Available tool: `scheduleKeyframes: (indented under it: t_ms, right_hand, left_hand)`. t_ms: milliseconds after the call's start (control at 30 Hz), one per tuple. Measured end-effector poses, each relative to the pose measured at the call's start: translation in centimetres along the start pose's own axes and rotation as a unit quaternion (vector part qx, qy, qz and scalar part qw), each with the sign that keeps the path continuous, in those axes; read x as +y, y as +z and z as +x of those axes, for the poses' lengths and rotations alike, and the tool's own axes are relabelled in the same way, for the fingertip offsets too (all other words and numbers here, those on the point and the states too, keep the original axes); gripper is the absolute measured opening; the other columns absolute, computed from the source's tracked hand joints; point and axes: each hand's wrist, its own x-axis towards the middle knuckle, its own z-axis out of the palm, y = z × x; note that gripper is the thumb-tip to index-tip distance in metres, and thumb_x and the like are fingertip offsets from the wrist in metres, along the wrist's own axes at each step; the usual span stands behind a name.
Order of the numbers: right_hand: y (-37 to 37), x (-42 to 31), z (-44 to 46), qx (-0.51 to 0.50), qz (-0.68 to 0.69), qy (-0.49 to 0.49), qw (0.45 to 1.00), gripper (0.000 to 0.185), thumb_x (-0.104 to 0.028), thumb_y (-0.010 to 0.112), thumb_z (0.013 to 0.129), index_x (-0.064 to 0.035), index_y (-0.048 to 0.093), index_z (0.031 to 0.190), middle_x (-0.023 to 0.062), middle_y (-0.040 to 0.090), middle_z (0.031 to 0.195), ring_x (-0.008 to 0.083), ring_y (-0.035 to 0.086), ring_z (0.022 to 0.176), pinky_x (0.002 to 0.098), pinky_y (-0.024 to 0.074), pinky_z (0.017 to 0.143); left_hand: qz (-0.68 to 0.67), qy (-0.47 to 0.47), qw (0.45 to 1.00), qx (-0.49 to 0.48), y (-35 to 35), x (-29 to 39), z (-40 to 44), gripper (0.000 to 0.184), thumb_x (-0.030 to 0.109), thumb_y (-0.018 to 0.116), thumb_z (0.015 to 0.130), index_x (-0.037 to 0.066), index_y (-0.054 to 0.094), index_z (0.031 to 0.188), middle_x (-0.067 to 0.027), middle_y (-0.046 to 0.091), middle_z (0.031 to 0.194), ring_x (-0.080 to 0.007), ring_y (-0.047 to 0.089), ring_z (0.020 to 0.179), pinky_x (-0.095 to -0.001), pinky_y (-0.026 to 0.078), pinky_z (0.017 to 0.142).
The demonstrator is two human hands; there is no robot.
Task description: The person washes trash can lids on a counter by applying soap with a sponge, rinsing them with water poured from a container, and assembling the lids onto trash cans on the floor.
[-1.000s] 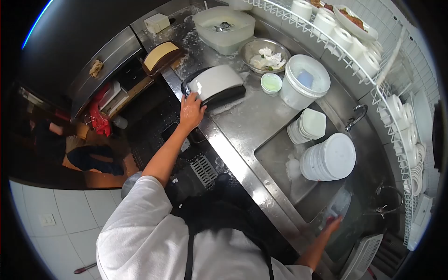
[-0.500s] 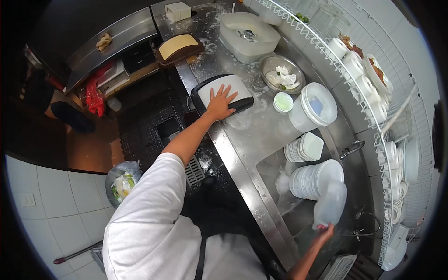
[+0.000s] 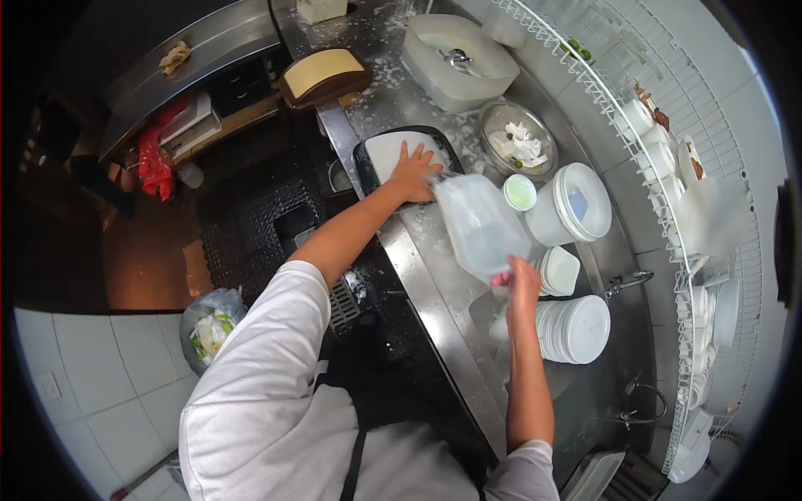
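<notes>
My left hand [image 3: 414, 175] lies flat, fingers spread, on a white panel with a black rounded frame [image 3: 386, 152], which sits at the counter's front edge. My right hand [image 3: 523, 285] grips one end of a translucent plastic container [image 3: 480, 224]. The container is tilted, its far end close to my left hand and blurred by motion; whether water runs from it I cannot tell. Beyond my left hand lies a similar brown piece with a cream panel [image 3: 327, 75]. A small tub of pale green stuff [image 3: 520, 192] stands just past the container.
White plates [image 3: 589, 330] and square dishes [image 3: 561, 271] stand stacked in the sink beside a white bucket [image 3: 589, 200]. Farther back are a metal bowl of scraps [image 3: 493, 117] and a large plastic tub [image 3: 434, 79]. A wire rack [image 3: 668, 188] lines the wall above the faucet [image 3: 631, 282].
My right hand has lifted the container from the sink and swung it left and forward, close to my left hand. My left hand remains on the black-framed piece.
</notes>
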Motion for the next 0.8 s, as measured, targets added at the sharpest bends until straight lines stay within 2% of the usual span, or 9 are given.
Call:
scheduleKeyframes:
  t_ms: [100, 133, 267, 367, 433, 500, 600, 700, 800]
  right_hand:
    - [3.9, -2.1, 1.6, -0.02, -0.119, -0.033, 0.992, 0.036, -0.03, 0.064, 0.088, -0.0013, 0.065, 0.066, 0.0084, 0.062, 0.06, 0.0169, 0.061, 0.056, 0.0297, 0.047, 0.057]
    - [4.8, -3.0, 1.9, -0.026, -0.184, -0.051, 0.981, 0.038, -0.031, 0.064, 0.088, -0.0002, 0.065, 0.066, 0.0098, 0.063, 0.06, 0.0172, 0.061, 0.055, 0.0298, 0.0474, 0.057]
    - [6.3, -2.9, 2.3, -0.023, -0.296, -0.083, 0.951, 0.039, -0.037, 0.064, 0.09, -0.0011, 0.07, 0.076, 0.0117, 0.067, 0.065, 0.0173, 0.062, 0.054, 0.0294, 0.05, 0.057]
    - [5.4, 1.4, 3.1, -0.026, -0.013, 0.007, 1.0, 0.042, -0.035, 0.065, 0.089, 0.0015, 0.068, 0.068, 0.0131, 0.066, 0.062, 0.0191, 0.064, 0.055, 0.0309, 0.0515, 0.055]
    - [4.4, 3.5, 1.9, 0.004, 0.079, 0.033, 0.996, 0.04, -0.035, 0.066, 0.09, 0.0017, 0.068, 0.072, 0.0126, 0.067, 0.063, 0.0189, 0.064, 0.055, 0.0312, 0.0525, 0.056]
    - [3.3, 5.8, 0.3, 0.026, 0.162, 0.032, 0.986, 0.038, -0.033, 0.067, 0.09, 0.0027, 0.067, 0.077, 0.0125, 0.067, 0.064, 0.0186, 0.064, 0.056, 0.0308, 0.0521, 0.057]
    - [-1.0, 8.6, -4.1, 0.094, 0.173, -0.012, 0.98, 0.037, -0.032, 0.067, 0.091, 0.003, 0.067, 0.082, 0.0117, 0.067, 0.065, 0.0176, 0.065, 0.058, 0.0302, 0.0518, 0.059]
    - [-6.9, 9.4, -8.9, 0.187, 0.178, -0.04, 0.965, 0.037, -0.033, 0.066, 0.093, 0.0029, 0.067, 0.082, 0.0109, 0.067, 0.066, 0.0166, 0.065, 0.06, 0.0298, 0.0514, 0.06]
    - [-14.0, 11.9, -14.6, 0.293, 0.137, -0.065, 0.944, 0.039, -0.034, 0.063, 0.096, 0.002, 0.068, 0.082, 0.0098, 0.067, 0.066, 0.0159, 0.065, 0.062, 0.0298, 0.0507, 0.062]
  left_hand:
    - [0.026, 0.064, 0.998, 0.016, 2.1, -2.8, 1.1, 0.074, 0.06, 0.067, 0.074, 0.028, 0.054, 0.139, -0.0089, 0.046, 0.149, -0.0355, 0.026, 0.148, -0.0682, 0.013, 0.113]
    - [0.074, 0.067, 0.995, 0.014, 1.4, -3.0, 0.9, 0.067, 0.052, 0.068, 0.076, 0.031, 0.056, 0.139, -0.0035, 0.048, 0.147, -0.0285, 0.033, 0.146, -0.0586, 0.026, 0.109]
    - [0.019, 0.124, 0.98, 0.157, 0.4, -4.9, -0.1, 0.047, 0.032, 0.069, 0.083, 0.029, 0.066, 0.13, -0.0037, 0.056, 0.139, -0.0253, 0.049, 0.13, -0.0453, 0.037, 0.101]
    - [-0.152, 0.119, 0.953, 0.232, 3.0, -6.4, 1.2, 0.04, 0.029, 0.07, 0.085, 0.024, 0.07, 0.125, -0.0074, 0.06, 0.133, -0.0288, 0.052, 0.125, -0.046, 0.037, 0.103]
    - [-0.143, 0.103, 0.935, 0.308, 4.3, -6.6, 2.1, 0.035, 0.029, 0.071, 0.087, 0.02, 0.072, 0.121, -0.0111, 0.062, 0.129, -0.0319, 0.054, 0.123, -0.0476, 0.037, 0.105]
    - [-0.12, 0.148, 0.938, 0.291, 3.5, -6.5, 2.0, 0.048, 0.039, 0.075, 0.084, 0.015, 0.069, 0.125, -0.0146, 0.059, 0.134, -0.0351, 0.051, 0.126, -0.0501, 0.036, 0.107]
    - [-0.093, 0.18, 0.964, 0.173, 2.5, -6.0, 1.2, 0.076, 0.048, 0.073, 0.085, 0.015, 0.047, 0.148, -0.0188, 0.039, 0.154, -0.0385, 0.032, 0.144, -0.0548, 0.024, 0.114]
    - [-0.007, 0.1, 0.99, 0.103, 1.2, -5.6, 0.0, 0.069, 0.045, 0.065, 0.092, 0.015, 0.045, 0.15, -0.0189, 0.037, 0.156, -0.037, 0.03, 0.147, -0.0576, 0.021, 0.116]
    - [-0.065, 0.084, 0.981, 0.162, -0.6, -4.3, -3.5, 0.057, 0.038, 0.057, 0.099, 0.011, 0.046, 0.148, -0.02, 0.037, 0.156, -0.0385, 0.034, 0.144, -0.058, 0.024, 0.116]
